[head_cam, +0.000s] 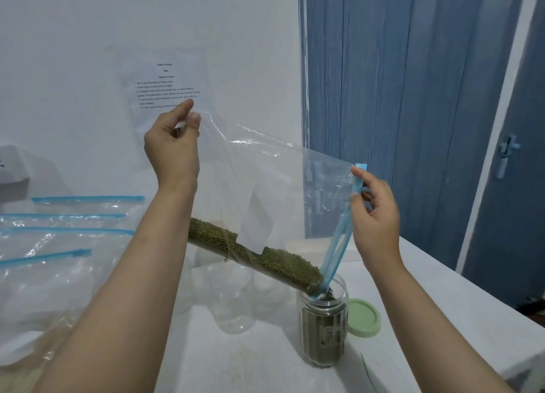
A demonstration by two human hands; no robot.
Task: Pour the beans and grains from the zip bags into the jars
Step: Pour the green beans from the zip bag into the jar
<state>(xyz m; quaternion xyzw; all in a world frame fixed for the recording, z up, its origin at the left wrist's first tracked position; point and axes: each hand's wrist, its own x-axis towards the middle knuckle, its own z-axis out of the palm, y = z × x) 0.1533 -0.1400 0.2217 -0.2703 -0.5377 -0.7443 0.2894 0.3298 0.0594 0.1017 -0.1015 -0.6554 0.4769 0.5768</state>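
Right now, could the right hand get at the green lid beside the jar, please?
Probably not yet: the right hand pinches the zip bag pouring into the jar. The green lid itself lies unobstructed.

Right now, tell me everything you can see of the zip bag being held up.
The zip bag is clear, thin plastic with a blue zip strip and a white label patch. It is held tilted over the table, its open zip corner dipped into the mouth of the clear jar. Green beans lie along its lower edge, sliding toward the jar. The left hand pinches the raised bottom corner; the right hand pinches the zip end.
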